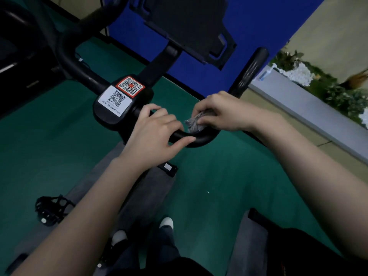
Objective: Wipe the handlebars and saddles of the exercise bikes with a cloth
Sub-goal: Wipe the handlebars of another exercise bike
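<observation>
While our right hand (223,112) clamps the grey cloth (194,123) on the handlebar (201,139) bend, our left hand (157,132) grips bare bar. Far handlebar stretches, any saddle: we judge them still unwiped.

Stood on dark green flooring (229,186) under dim light. Backed by a deep blue panel (249,36) beyond, with a pale beige wall (338,26) to its right. Edged at right by a long grey planter ledge (298,104), filled with green foliage (342,96) and white blossoms (298,73).
</observation>
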Available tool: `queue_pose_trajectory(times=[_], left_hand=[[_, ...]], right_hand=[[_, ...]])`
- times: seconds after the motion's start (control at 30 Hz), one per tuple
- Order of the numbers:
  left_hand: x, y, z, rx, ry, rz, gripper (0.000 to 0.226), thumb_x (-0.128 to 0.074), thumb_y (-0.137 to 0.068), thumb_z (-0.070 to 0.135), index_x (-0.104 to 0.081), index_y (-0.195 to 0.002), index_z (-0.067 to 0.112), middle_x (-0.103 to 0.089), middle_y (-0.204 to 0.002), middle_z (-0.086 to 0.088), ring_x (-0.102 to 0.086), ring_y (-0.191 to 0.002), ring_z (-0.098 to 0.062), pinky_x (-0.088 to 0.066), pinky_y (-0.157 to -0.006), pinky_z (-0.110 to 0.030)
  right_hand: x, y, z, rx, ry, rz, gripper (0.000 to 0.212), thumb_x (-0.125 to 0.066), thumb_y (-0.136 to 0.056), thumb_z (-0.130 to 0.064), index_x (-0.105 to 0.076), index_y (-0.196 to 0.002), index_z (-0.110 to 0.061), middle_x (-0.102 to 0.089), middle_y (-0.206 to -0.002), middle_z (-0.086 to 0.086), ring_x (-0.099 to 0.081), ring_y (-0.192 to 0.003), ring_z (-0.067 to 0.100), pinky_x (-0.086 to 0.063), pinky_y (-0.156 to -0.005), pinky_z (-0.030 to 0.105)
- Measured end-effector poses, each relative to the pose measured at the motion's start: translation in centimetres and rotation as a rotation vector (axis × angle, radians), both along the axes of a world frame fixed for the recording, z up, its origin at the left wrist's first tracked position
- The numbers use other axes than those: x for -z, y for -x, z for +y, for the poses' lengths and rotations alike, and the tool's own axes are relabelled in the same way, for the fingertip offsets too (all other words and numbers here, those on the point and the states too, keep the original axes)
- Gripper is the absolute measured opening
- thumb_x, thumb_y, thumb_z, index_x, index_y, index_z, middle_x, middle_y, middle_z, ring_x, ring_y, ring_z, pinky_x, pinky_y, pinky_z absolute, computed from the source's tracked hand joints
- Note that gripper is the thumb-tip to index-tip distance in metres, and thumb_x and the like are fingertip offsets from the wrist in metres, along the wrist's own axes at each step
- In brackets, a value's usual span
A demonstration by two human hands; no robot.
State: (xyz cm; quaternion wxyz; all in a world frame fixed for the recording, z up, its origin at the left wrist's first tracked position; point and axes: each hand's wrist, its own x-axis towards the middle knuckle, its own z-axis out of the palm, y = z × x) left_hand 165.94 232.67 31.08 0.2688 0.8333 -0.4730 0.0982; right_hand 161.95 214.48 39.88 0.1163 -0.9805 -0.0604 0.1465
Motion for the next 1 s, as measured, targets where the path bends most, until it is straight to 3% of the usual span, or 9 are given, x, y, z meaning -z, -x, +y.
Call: queue_pose_trajectory(times=[0.2, 0.37, 0.47, 0.6, 0.73, 0.83, 1.0], left_hand=[[-0.6, 1.4, -1.0, -0.073, 0.014, 0.005, 0.058, -0.036, -0.09, 0.061, -0.072, -0.09, 0.015, -0.065, -0.081, 0.003, -0.058, -0.089, -0.02, -0.019, -0.112, -0.037], [-0.9, 3.5, -3.4, -0.104, -0.007, 0.009, 0.058, -0.036, -0.09, 0.06, -0.071, -0.099, 0.015, -0.068, -0.084, 0.002, -0.06, -0.089, -0.021, -0.022, -0.112, -0.038], [-0.7, 3.8, -3.9, -0.141, 0.004, 0.021, 0.054, -0.039, -0.09, 0.059, -0.071, -0.097, 0.016, -0.069, -0.082, 0.002, -0.061, -0.085, -0.02, -0.027, -0.109, -0.039], [-0.7, 3.8, -4.2, -0.163, -0.005, 0.04, 0.051, -0.042, -0.09, 0.059, -0.07, -0.096, 0.017, -0.067, -0.079, 0.003, -0.062, -0.083, -0.021, -0.033, -0.103, -0.037], [-1.1, 4.1, -5.1, -0.166, -0.013, 0.052, 0.054, -0.036, -0.088, 0.06, -0.068, -0.094, 0.017, -0.064, -0.074, 0.002, -0.062, -0.073, -0.023, -0.045, -0.082, -0.036], [-1.2, 4.4, -5.6, -0.18, -0.02, 0.037, 0.05, -0.041, -0.087, 0.059, -0.066, -0.094, 0.016, -0.063, -0.072, 0.003, -0.061, -0.064, -0.023, -0.045, -0.065, -0.032], [-1.1, 4.4, -5.6, -0.176, -0.038, 0.067, 0.051, -0.039, -0.086, 0.059, -0.065, -0.099, 0.018, -0.066, -0.077, 0.004, -0.063, -0.065, -0.023, -0.047, -0.063, -0.033]], right_hand=[[-0.2, -1.6, -1.2, -0.059, 0.083, 0.047, 0.014, -0.059, -0.09, -0.013, -0.068, -0.1, -0.014, -0.06, -0.081, -0.007, -0.051, -0.079, 0.007, -0.037, -0.073, 0.021], [-0.7, -1.8, -1.0, -0.09, 0.057, 0.171, 0.011, -0.06, -0.088, -0.011, -0.069, -0.089, -0.018, -0.07, -0.081, -0.006, -0.065, -0.082, 0.01, -0.052, -0.078, 0.033], [-0.9, -1.8, -1.5, -0.13, 0.082, 0.188, 0.009, -0.061, -0.087, -0.012, -0.069, -0.089, -0.018, -0.069, -0.081, -0.003, -0.064, -0.083, 0.014, -0.053, -0.076, 0.037], [-0.7, -1.8, -3.9, -0.042, 0.211, -0.053, 0.016, -0.056, -0.091, -0.013, -0.067, -0.103, -0.014, -0.057, -0.091, 0.007, -0.052, -0.099, 0.026, -0.045, -0.084, 0.038], [0.4, 0.3, -4.1, -0.079, 0.082, -0.203, 0.012, -0.055, -0.092, -0.009, -0.067, -0.095, -0.01, -0.063, -0.084, 0.004, -0.049, -0.092, 0.026, -0.037, -0.08, 0.027], [1.3, 1.9, -4.7, -0.061, -0.027, -0.34, 0.011, -0.057, -0.092, -0.009, -0.068, -0.094, -0.008, -0.067, -0.085, 0.0, -0.048, -0.087, 0.024, -0.034, -0.08, 0.022], [4.2, 3.9, -4.7, 0.196, -0.158, -0.719, 0.014, -0.058, -0.092, -0.006, -0.07, -0.099, -0.006, -0.069, -0.097, 0.002, -0.052, -0.092, 0.028, -0.034, -0.087, 0.018]])
